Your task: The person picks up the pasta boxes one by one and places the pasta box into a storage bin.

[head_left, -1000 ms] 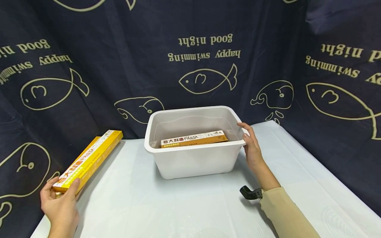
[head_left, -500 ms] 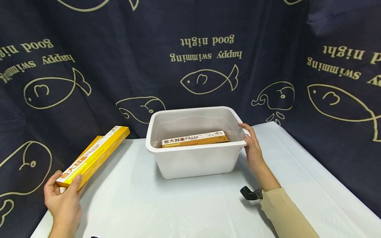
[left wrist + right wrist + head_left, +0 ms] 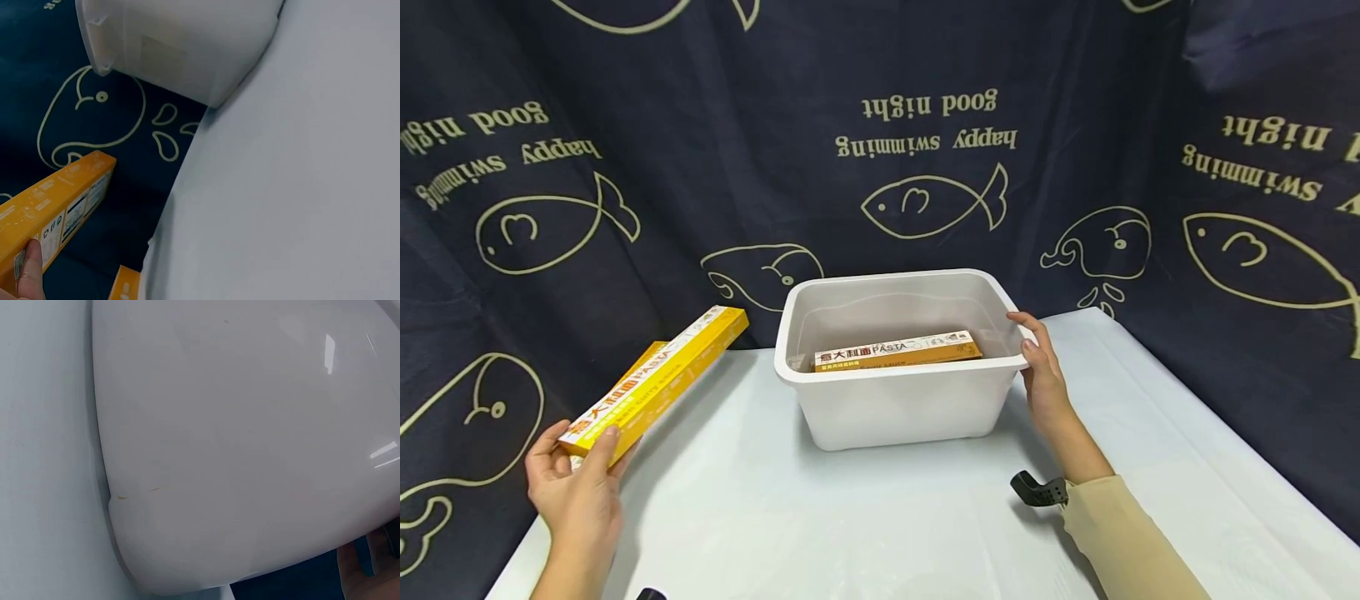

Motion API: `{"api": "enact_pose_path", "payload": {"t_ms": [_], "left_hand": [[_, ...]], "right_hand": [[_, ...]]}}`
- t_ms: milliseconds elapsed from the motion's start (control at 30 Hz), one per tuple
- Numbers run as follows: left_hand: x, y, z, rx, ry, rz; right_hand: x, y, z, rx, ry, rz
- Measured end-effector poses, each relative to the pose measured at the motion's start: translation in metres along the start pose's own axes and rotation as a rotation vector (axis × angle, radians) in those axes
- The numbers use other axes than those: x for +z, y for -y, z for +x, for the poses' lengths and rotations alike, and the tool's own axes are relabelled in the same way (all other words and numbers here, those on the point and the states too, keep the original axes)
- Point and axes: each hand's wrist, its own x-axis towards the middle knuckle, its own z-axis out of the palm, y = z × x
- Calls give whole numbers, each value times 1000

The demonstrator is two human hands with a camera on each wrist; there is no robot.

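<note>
My left hand [image 3: 580, 496] grips the near end of a yellow and white pasta box [image 3: 662, 379], thumb on its side. The box is tilted, far end raised. Beneath it, mostly hidden, another yellow pasta box [image 3: 643, 360] shows along the left; its corner also appears low in the left wrist view. With thumb and fingers, my right hand [image 3: 1045, 379] holds the right rim of a white plastic bin [image 3: 902, 412]. Inside that bin lies a brown and white pasta box [image 3: 898, 353], its lower part hidden by the front wall. The bin's smooth wall [image 3: 237, 437] fills most of the right wrist view.
A white-covered table [image 3: 835, 521] carries the bin near its back edge. Dark blue cloth [image 3: 925, 67] printed with fish and words hangs behind and at both sides. A black strap piece [image 3: 1037, 490] juts from the right wrist.
My left hand has lifted the pasta box up and to the right, away from the box below. The right hand stays on the bin's rim. The head view has shifted slightly.
</note>
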Motion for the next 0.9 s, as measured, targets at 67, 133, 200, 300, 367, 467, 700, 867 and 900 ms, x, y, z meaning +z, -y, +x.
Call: {"api": "enact_pose_path", "payload": {"t_ms": [67, 133, 200, 300, 367, 467, 700, 867, 900], "left_hand": [[3, -1, 0, 2, 3, -16], [7, -3, -2, 8, 15, -29], [10, -5, -3, 8, 20, -60], [15, -8, -6, 13, 30, -93], [19, -10, -7, 18, 35, -110], [24, -12, -10, 26, 54, -122], [34, -16, -17, 34, 100, -145], [45, -19, -24, 38, 147, -156], [47, -20, -26, 39, 158, -153]], "right_hand": [[0, 0, 0, 0, -1, -1], [-1, 0, 0, 0, -2, -1], [-1, -1, 0, 5, -4, -5], [-1, -1, 0, 11, -2, -8], [-1, -1, 0, 12, 1, -10], [-1, -1, 0, 8, 5, -11], [-1, -2, 0, 5, 5, -4], [-1, -3, 0, 8, -1, -1], [-1, -3, 0, 8, -1, -2]]}}
